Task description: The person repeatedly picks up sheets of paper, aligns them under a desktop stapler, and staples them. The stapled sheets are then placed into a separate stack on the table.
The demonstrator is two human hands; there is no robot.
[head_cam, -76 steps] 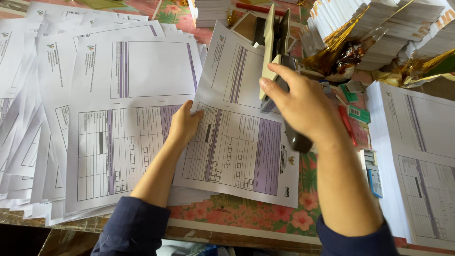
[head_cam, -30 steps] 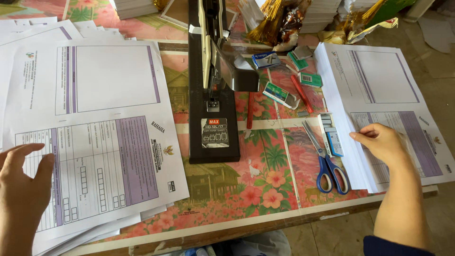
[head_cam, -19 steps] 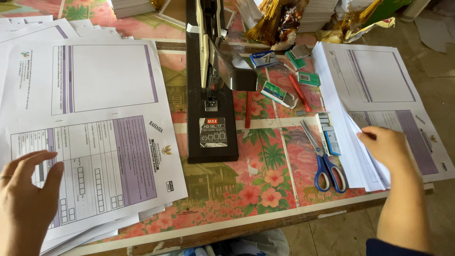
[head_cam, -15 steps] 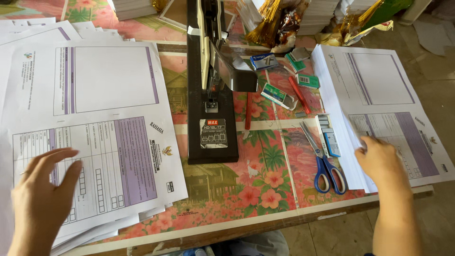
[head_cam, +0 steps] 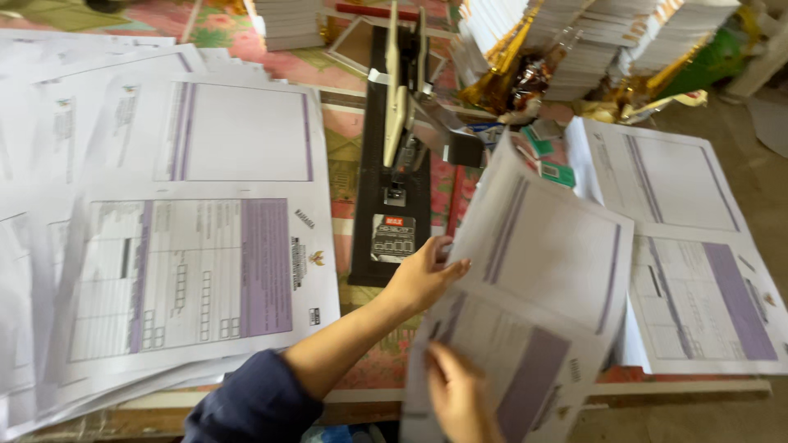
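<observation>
With both hands, left and right, I grip one printed form lifted at lower centre, beside the black stapler; unstapled pile waits right, finished forms left.

Centre: long-arm stapler stands upright, blocking passage.
Left: overlapping printed forms cover the table.
Right: form stack fills the edge.
Front: lifted sheet overhangs the floral tablecloth.

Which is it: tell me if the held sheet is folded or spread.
Spread: the sheet shows both printed halves open, gripped by left hand and right hand.
</observation>
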